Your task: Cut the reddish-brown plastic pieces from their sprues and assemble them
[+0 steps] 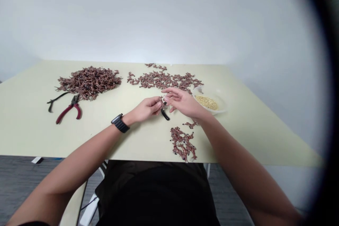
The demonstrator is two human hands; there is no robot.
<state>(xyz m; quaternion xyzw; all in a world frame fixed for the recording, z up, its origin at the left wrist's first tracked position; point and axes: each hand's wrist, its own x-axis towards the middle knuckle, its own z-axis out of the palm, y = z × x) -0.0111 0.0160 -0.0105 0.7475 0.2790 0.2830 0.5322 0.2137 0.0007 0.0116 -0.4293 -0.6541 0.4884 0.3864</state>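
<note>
My left hand is closed in a pinch on a small brown animal figurine, which is mostly covered by the fingers. Close against it from the right comes my right hand. Its thumb and a fingertip meet near the figurine, while other fingers stretch out; whatever they pinch is too small to make out. Below the fingertips, a tool with black handles, probably pliers, shows in part on the table. Several brown figurines lie in a group near the front edge, by my right forearm.
A heap of brown figurines rises at the back left, with more spread figurines at the back middle. Red-handled pliers and a black tool lie left. A translucent bowl of small yellowish pieces stands right.
</note>
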